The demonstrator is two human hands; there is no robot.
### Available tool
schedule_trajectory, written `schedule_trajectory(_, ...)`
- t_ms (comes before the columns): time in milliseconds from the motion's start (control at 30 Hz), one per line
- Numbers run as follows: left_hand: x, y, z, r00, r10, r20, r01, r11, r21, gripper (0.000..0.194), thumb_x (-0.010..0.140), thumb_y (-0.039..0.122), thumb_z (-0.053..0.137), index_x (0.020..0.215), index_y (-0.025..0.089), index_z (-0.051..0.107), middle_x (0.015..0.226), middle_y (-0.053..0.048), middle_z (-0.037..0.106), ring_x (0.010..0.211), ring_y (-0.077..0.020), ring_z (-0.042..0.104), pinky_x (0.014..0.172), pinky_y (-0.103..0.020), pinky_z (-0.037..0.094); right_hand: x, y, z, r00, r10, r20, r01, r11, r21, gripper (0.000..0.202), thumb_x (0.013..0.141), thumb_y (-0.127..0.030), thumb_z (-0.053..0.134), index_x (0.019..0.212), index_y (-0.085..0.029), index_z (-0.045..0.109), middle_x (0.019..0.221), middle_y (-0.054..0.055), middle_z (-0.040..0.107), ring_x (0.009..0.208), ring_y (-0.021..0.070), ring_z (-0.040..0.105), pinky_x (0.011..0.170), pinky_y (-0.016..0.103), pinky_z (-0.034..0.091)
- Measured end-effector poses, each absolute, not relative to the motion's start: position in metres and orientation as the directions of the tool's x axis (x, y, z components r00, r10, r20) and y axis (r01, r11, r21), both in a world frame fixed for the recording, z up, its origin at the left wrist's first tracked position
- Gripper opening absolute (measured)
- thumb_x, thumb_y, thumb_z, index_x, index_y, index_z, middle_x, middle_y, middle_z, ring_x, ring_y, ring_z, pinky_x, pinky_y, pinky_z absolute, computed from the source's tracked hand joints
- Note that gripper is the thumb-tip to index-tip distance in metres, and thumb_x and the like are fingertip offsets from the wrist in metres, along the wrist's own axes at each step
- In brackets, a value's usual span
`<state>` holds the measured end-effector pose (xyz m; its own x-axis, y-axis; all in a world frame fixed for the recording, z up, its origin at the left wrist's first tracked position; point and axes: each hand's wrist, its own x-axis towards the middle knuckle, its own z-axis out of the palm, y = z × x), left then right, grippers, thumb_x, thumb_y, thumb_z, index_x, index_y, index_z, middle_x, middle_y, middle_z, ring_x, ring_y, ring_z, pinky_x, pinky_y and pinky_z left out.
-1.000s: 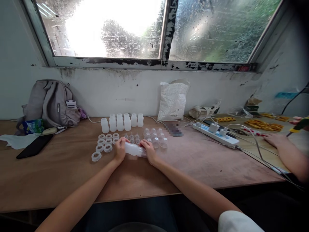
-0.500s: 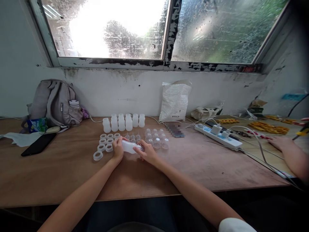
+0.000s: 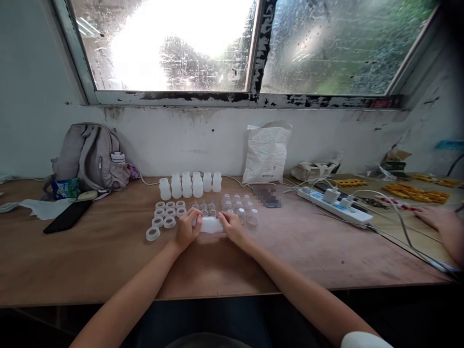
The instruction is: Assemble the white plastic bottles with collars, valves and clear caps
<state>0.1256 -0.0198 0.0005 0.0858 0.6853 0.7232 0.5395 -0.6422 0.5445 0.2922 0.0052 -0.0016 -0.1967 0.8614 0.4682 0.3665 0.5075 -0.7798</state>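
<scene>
A frosted white baby bottle lies level between my two hands, a little above the table. My left hand is closed round its left end. My right hand grips its right end with thumb and fingers; both ends are partly hidden. Just behind the hands stand several clear bottle nipples. Clear ring collars lie in rows by my left hand, and clear domed caps stand in rows by my right. More frosted bottles stand upright behind them.
A grey backpack and black phone are at left. A white packing bag leans on the wall. At right are a power strip with trailing cables, yellow parts and another person's hand.
The bottle has turned from slightly tilted to nearly level. My right hand has closed over its right end, and my left hand has shifted its grip. The view has moved slightly left.
</scene>
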Motion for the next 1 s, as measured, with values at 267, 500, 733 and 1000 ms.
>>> schedule_trajectory(267, 0.123, -0.019, 0.003, 0.102, 0.663, 0.741, 0.557, -0.656, 0.510, 0.015, 0.077, 0.019, 0.040, 0.072, 0.019, 0.054, 0.073, -0.003, 0.054, 0.070, -0.0154, 0.053, 0.068, -0.026, 0.040, 0.290, 0.001, 0.003, -0.223, 0.848, 0.481, 0.405, 0.529, -0.745, 0.034, 0.078, -0.033, 0.040, 0.048, -0.017, 0.045, 0.047, -0.001, 0.040, 0.047, 0.0099, 0.034, 0.047, 0.024, 0.021)
schedule_trajectory(500, 0.126, -0.018, 0.006, 0.063, 0.668, 0.742, 0.544, -0.646, 0.536, 0.011, 0.077, 0.021, 0.044, 0.072, 0.018, 0.053, 0.073, -0.002, 0.055, 0.072, -0.0152, 0.053, 0.069, -0.026, 0.040, 0.289, 0.000, 0.007, -0.117, 0.891, 0.438, 0.375, 0.448, -0.812, 0.032, 0.075, -0.040, 0.044, 0.055, -0.016, 0.051, 0.050, -0.001, 0.047, 0.048, 0.0105, 0.040, 0.045, 0.022, 0.028)
schedule_trajectory(733, 0.130, -0.015, 0.004, -0.185, 0.748, 0.637, 0.405, -0.533, 0.743, 0.013, 0.077, 0.027, 0.046, 0.074, 0.017, 0.053, 0.072, 0.000, 0.056, 0.070, -0.0141, 0.053, 0.066, -0.024, 0.040, 0.285, -0.006, 0.007, -0.101, 0.930, 0.353, 0.179, 0.366, -0.913, 0.030, 0.071, -0.047, 0.051, 0.067, -0.017, 0.052, 0.061, -0.001, 0.052, 0.042, 0.0084, 0.043, 0.036, 0.020, 0.033)
schedule_trajectory(1000, 0.136, -0.014, 0.002, -0.272, 0.813, 0.514, 0.213, -0.470, 0.856, 0.019, 0.078, 0.034, 0.044, 0.086, 0.019, 0.052, 0.086, -0.001, 0.055, 0.079, -0.0138, 0.052, 0.072, -0.024, 0.040, 0.286, -0.006, 0.012, 0.019, 0.932, 0.363, -0.138, 0.362, -0.922, 0.034, 0.066, -0.037, 0.062, 0.092, -0.020, 0.049, 0.073, -0.001, 0.053, 0.059, 0.0096, 0.051, 0.048, 0.019, 0.043)
